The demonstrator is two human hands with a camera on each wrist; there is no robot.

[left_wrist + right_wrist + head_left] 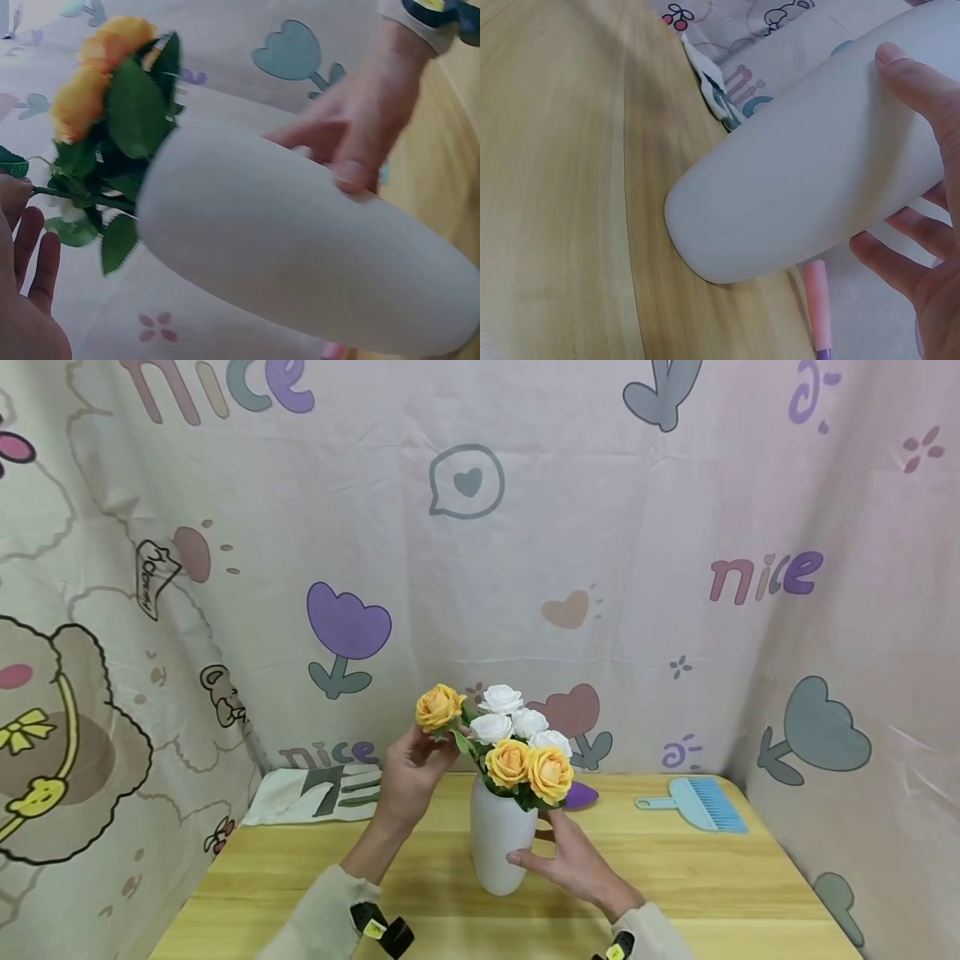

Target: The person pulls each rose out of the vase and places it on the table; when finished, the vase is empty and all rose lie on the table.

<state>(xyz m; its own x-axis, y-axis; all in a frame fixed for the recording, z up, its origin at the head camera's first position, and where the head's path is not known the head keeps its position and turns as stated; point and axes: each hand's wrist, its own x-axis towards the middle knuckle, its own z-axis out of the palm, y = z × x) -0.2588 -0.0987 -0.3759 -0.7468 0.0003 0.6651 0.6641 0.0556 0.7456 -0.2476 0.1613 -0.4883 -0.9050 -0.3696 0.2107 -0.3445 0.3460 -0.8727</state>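
Note:
A white vase (495, 852) stands on the table with white roses (492, 727) and yellow roses (507, 763) in its mouth. My right hand (576, 867) grips its side, thumb on the near face and fingers around the far side, as the right wrist view shows. One more yellow rose (438, 707) leans out to the left of the bunch. Its green stem (82, 197) is pinched by my left hand (411, 777) below the bloom. The stem runs to the vase's mouth, where leaves and the vase hide its lower end.
On the wooden table (427, 902) a folded white and grey-green cloth (281, 797) lies at the back left. A light blue brush (697, 804) is at the back right. Behind the vase shows a purple object (581, 795). A printed curtain (480, 568) hangs around the table.

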